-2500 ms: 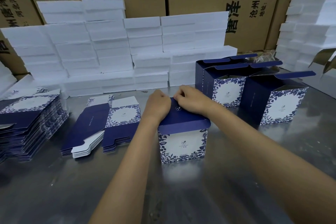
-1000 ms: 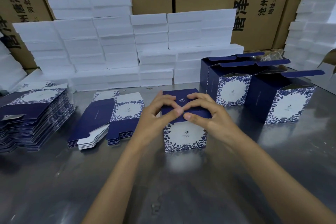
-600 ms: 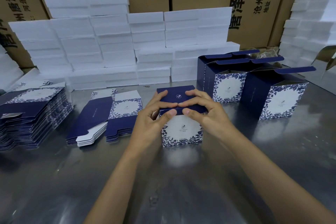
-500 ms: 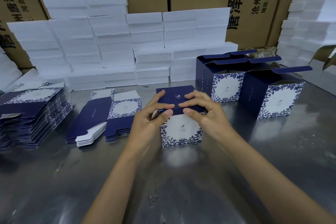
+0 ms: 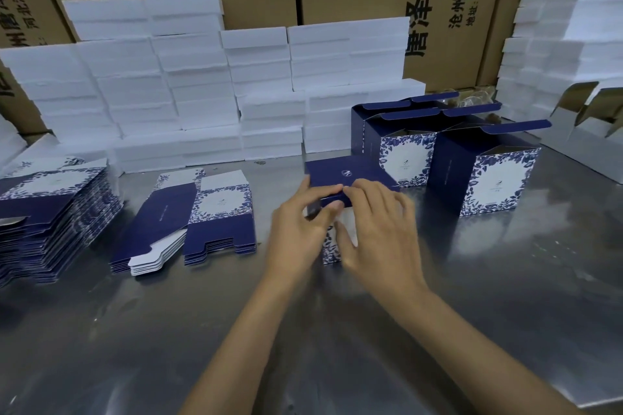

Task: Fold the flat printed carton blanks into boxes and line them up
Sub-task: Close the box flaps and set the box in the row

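A: Both hands were on the box mid-desk: the left hand pinched its front lid edge, the right hand curled over the same edge. Why?

B: Probably to tuck the lid flap in while steadying it.

A: And the others?

B: Open boxes stood lined up right; blanks lay stacked left, within reach.

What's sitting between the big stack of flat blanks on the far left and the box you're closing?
In the head view, a smaller pile of flat blanks lies between the big stack and the box on the metal table.
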The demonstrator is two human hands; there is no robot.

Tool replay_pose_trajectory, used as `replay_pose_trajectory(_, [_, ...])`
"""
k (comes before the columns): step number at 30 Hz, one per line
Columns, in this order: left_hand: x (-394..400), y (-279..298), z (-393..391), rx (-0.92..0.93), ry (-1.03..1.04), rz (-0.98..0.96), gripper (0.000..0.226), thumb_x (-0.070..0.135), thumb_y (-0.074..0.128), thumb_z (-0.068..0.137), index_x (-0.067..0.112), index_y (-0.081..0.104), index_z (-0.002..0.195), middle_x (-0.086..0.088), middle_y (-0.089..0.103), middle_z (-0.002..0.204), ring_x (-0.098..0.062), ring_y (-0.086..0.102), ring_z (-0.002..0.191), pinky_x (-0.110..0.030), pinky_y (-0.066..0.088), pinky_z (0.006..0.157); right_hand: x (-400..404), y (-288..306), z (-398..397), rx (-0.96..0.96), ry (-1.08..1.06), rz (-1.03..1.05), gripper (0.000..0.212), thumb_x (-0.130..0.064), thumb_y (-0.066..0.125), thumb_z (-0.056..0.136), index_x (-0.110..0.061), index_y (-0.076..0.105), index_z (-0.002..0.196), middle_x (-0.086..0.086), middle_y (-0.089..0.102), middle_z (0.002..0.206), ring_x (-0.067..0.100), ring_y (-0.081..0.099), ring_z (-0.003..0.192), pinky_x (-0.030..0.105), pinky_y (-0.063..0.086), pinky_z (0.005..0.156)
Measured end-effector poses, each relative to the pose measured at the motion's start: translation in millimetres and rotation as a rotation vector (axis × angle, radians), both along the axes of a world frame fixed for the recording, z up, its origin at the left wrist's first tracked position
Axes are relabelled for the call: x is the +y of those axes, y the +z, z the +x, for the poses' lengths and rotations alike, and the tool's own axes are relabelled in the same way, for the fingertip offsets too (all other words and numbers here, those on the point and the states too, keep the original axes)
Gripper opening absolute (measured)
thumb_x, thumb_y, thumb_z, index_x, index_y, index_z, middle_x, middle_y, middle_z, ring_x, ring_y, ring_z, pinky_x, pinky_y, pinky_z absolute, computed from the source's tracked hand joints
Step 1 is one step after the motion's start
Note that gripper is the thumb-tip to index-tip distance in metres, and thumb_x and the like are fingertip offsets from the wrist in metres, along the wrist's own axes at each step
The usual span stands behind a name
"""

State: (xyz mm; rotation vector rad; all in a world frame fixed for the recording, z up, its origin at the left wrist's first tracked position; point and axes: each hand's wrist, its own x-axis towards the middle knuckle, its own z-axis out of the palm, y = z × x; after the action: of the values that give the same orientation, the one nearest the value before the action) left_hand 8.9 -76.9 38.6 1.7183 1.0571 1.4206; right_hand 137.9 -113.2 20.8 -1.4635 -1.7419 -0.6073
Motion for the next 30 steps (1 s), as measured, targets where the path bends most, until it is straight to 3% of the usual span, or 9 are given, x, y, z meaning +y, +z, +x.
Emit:
replay_pose_trajectory(3, [11.7,6.6,32.4,0.032,-0.050,-0.028,0.026,0.007,0.071,0.090,0.028,0.076,0.103,0.010,0.072,0.117,-0.004,0.039,0.142,0.001,0.034,0.095,2.6,-5.5,17.2,-0.028,-0.157,-0.058,0.055,-0.035,0.073,0.084,-0.006,0.060,0.128,0.011,0.060,0.133,0.031,0.056,0.128,0.048,0.038,0.103])
replay_pose_trajectory(7, [26.3,8.9,68.3,0.063,-0.130,-0.065,0.030,0.002,0.070,0.089,0.021,0.076,0.111,0.003,0.071,0.123,-0.009,0.041,0.142,-0.025,0.039,0.113,15.2,-8.5,54.7,0.043,-0.209,-0.053,0.057,-0.036,0.076,0.085,-0.003,0.061,0.128,0.014,0.060,0.134,0.034,0.056,0.129,0.052,0.045,0.106])
replay_pose_trajectory(10, [36.9,9.2,91.9,0.077,-0.167,-0.072,0.033,0.001,0.070,0.089,0.019,0.074,0.116,0.001,0.070,0.125,-0.014,0.044,0.141,-0.035,0.039,0.114,27.7,-14.7,76.7,0.103,-0.210,-0.031,0.061,-0.040,0.067,0.086,0.000,0.057,0.131,0.017,0.057,0.137,0.037,0.051,0.133,0.053,0.042,0.110])
replay_pose_trajectory(15, [55.6,10.0,119.0,0.125,-0.157,-0.063,0.035,0.005,0.070,0.090,0.020,0.072,0.121,0.000,0.066,0.132,-0.011,0.034,0.146,-0.029,0.033,0.117,52.0,-18.7,97.5,0.157,-0.227,0.030,0.062,-0.044,0.048,0.087,0.001,0.055,0.128,0.018,0.057,0.134,0.037,0.050,0.133,0.055,0.040,0.112])
replay_pose_trajectory(22, [75.9,3.1,140.7,0.132,-0.115,-0.054,0.035,0.011,0.070,0.092,0.027,0.071,0.123,0.000,0.061,0.140,-0.009,0.029,0.148,-0.017,0.032,0.106,81.3,-25.0,115.2,0.172,-0.228,0.043,0.067,-0.030,0.077,0.077,0.000,0.050,0.131,0.020,0.055,0.136,0.035,0.045,0.137,0.055,0.034,0.116])
replay_pose_trajectory(26, [79.1,0.1,144.8,0.143,-0.100,-0.047,0.036,0.015,0.070,0.093,0.031,0.069,0.125,-0.002,0.054,0.147,-0.009,0.029,0.148,-0.005,0.028,0.098,85.3,-28.0,118.6,0.176,-0.216,0.051,0.073,-0.029,0.081,0.075,-0.001,0.047,0.133,0.019,0.054,0.138,0.033,0.041,0.139,0.056,0.034,0.117])
replay_pose_trajectory(30, [74.8,0.9,142.5,0.152,-0.128,-0.079,0.044,0.009,0.065,0.095,0.032,0.063,0.133,-0.005,0.047,0.153,-0.013,0.027,0.150,-0.022,0.032,0.111,79.8,-25.2,112.8,0.204,-0.216,0.009,0.069,-0.024,0.079,0.078,0.002,0.050,0.136,0.019,0.052,0.143,0.034,0.040,0.144,0.056,0.029,0.119])
